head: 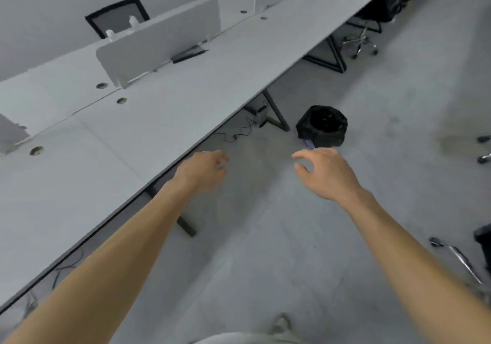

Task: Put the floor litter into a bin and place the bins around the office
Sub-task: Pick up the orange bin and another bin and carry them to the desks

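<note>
A small bin (322, 127) lined with a black bag stands upright on the grey floor, just right of a desk leg. A bit of purple shows at the bin's base (309, 144); I cannot tell what it is. Both my arms stretch forward above the floor. My right hand (325, 171) hovers just short of the bin, fingers spread and curved, holding nothing. My left hand (207, 168) hangs further left near the desk edge, fingers loosely curled, with nothing in it. No loose litter is visible on the floor.
A long white desk (159, 120) with divider panels runs along the left, black legs (276, 115) and cables (239, 131) beneath it. Office chairs stand behind the desk, at the far end (364, 38) and at the right edge (483, 240).
</note>
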Demonstrator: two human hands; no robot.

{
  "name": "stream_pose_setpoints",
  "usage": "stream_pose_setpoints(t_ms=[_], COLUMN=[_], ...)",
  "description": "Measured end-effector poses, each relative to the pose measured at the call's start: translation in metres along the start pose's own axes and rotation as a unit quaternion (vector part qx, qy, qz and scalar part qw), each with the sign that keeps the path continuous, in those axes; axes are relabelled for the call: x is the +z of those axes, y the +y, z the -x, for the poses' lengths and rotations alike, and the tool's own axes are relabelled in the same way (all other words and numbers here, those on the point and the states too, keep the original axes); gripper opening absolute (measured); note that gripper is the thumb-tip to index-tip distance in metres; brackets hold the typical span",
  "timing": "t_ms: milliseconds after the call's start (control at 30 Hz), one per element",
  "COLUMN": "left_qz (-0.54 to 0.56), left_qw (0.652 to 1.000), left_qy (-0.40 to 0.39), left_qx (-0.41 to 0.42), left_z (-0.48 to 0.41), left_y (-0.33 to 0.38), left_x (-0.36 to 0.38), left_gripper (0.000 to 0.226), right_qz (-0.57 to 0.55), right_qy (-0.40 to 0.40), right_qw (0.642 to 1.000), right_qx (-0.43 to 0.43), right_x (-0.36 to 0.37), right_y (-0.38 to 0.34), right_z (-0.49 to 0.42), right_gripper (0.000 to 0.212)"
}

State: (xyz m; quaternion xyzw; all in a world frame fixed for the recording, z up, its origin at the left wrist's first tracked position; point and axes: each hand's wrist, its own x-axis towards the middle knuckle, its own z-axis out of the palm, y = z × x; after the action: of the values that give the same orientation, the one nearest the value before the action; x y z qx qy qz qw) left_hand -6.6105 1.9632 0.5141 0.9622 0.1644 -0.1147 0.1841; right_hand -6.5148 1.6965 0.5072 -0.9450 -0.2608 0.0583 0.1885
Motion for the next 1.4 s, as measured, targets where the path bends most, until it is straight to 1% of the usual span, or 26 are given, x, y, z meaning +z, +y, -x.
stream_pose_setpoints(t_ms=[100, 267, 433, 567, 667, 733, 833, 900, 967, 1067, 1167, 1267, 1333, 1400], left_qz=[-0.011, -0.031, -0.028, -0.036, -0.051, -0.058, -0.067, -0.072, -0.081, -0.092, -0.078, -0.081, -0.081, -0.085], left_qw=[0.999, 0.994, 0.988, 0.979, 0.970, 0.964, 0.953, 0.950, 0.943, 0.936, 0.941, 0.945, 0.950, 0.950], left_qy=[-0.022, -0.071, -0.097, -0.117, -0.129, -0.138, -0.154, -0.167, -0.174, -0.189, -0.188, -0.206, -0.206, -0.206], left_qx=[0.027, 0.071, 0.119, 0.165, 0.200, 0.219, 0.250, 0.256, 0.271, 0.282, 0.269, 0.242, 0.222, 0.218], left_z=[-0.053, -0.154, -0.253, -0.348, -0.401, -0.450, -0.498, -0.527, -0.574, -0.628, -0.693, -0.754, -0.795, -0.834], left_y=[0.054, 0.142, 0.212, 0.280, 0.318, 0.357, 0.398, 0.422, 0.467, 0.522, 0.582, 0.635, 0.672, 0.708], left_x=[0.010, 0.031, 0.046, 0.049, 0.048, 0.047, 0.050, 0.056, 0.069, 0.083, 0.093, 0.094, 0.089, 0.080], left_gripper=[0.038, 0.039, 0.040, 0.043, 0.041, 0.040, 0.040, 0.040, 0.040, 0.039, 0.038, 0.038, 0.039, 0.040], right_qz=[-0.010, -0.014, -0.003, 0.003, 0.011, 0.000, 0.000, -0.010, -0.015, -0.010, -0.016, -0.016, -0.008, -0.006], right_qy=[0.015, 0.009, -0.007, -0.013, -0.027, -0.028, -0.027, -0.027, -0.031, -0.049, -0.045, -0.051, -0.054, -0.046], right_qw=[0.998, 0.988, 0.975, 0.956, 0.946, 0.933, 0.927, 0.922, 0.913, 0.909, 0.911, 0.920, 0.921, 0.922], right_qx=[0.057, 0.151, 0.223, 0.293, 0.324, 0.359, 0.374, 0.387, 0.407, 0.414, 0.410, 0.389, 0.385, 0.384], right_x=[-0.024, -0.051, -0.070, -0.090, -0.102, -0.113, -0.125, -0.129, -0.137, -0.147, -0.169, -0.201, -0.230, -0.256], right_y=[0.070, 0.173, 0.246, 0.311, 0.346, 0.377, 0.413, 0.436, 0.483, 0.542, 0.612, 0.679, 0.723, 0.771], right_z=[-0.011, -0.036, -0.079, -0.132, -0.163, -0.190, -0.214, -0.227, -0.253, -0.291, -0.344, -0.400, -0.439, -0.480], right_gripper=[0.036, 0.039, 0.041, 0.041, 0.042, 0.042, 0.042, 0.042, 0.042, 0.042, 0.043, 0.044, 0.045, 0.045])
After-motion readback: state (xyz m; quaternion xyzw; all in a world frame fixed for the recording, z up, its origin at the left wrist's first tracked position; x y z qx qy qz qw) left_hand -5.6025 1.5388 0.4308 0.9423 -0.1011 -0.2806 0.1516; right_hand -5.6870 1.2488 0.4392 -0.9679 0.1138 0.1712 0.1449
